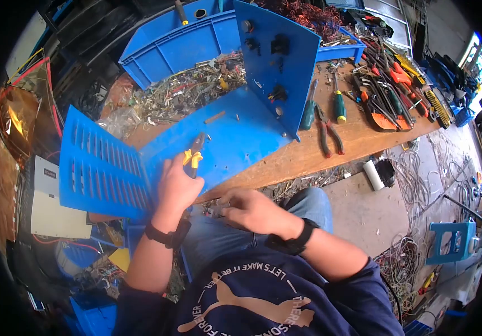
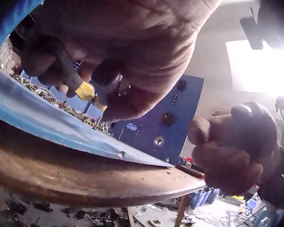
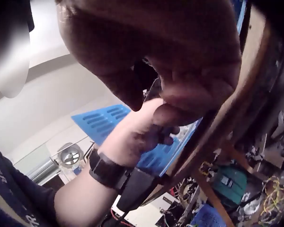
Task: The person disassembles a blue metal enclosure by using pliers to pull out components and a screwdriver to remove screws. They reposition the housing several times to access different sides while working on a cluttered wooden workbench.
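L hand (image 1: 176, 187) wraps pliers (image 1: 196, 152), long axis out past my fingertips over blue panel (image 1: 235, 134); R hand (image 1: 252, 210) curled below, hold unclear

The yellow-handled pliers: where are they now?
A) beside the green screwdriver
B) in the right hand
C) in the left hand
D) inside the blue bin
C: the left hand grips the yellow-handled pliers above the blue panel, while the right hand sits lower, at the edge of the table.
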A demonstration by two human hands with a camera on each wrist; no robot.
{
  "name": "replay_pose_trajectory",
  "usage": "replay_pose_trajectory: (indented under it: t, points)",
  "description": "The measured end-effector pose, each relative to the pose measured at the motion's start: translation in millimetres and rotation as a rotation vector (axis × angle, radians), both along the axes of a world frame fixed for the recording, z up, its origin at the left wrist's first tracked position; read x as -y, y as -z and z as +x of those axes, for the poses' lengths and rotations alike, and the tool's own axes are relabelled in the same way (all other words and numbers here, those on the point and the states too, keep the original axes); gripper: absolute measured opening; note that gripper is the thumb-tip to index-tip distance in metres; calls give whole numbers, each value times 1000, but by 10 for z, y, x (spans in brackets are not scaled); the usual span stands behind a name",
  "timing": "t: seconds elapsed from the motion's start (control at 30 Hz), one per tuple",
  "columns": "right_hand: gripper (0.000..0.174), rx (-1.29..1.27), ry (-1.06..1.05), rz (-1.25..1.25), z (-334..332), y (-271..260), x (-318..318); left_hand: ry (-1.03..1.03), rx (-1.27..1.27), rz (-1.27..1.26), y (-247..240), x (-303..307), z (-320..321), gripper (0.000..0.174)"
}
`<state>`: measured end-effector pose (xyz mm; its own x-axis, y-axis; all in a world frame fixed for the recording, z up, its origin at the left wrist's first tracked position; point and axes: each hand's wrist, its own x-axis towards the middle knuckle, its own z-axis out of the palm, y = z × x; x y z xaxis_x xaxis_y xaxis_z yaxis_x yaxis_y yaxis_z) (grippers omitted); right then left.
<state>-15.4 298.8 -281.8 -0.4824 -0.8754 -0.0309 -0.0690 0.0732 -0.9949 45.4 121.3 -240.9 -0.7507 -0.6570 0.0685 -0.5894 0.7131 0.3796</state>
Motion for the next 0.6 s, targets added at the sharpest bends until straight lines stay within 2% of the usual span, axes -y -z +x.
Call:
replay_pose_trajectory:
  t: [0.07, 0.13, 0.2, 0.27, 0.3, 0.33, 0.43, 0.53, 0.6]
  points:
    - [23, -25, 29, 84, -106, -45, -228, 3, -10, -12, 24, 3, 2, 57]
    - [22, -66, 131, 34, -173, -25, -443, 11, -61, 27, 76, 33, 15, 54]
    - [23, -193, 214, 164, -254, -185, -667, 29, -122, 99, 139, 112, 42, 52]
    - [24, -467, 368, 271, -357, -112, -838, 65, -189, 209, 204, 236, 104, 49]
    - [25, -613, 461, 325, -439, -115, -898, 37, -201, 441, 119, 224, 139, 44]
    - [26, -760, 560, 388, -540, -128, -972, 131, -366, 563, 155, 222, 173, 43]
    - [34, -1068, 754, 481, -899, -136, -1089, 113, -282, 887, -59, 33, 295, 42]
    - [41, -1076, 745, 536, -1084, -218, -1107, 169, -232, 1154, -95, -89, 414, 40]
    - [26, -929, 717, 412, -967, -308, -1056, 238, -194, 1231, -86, -205, 442, 37]
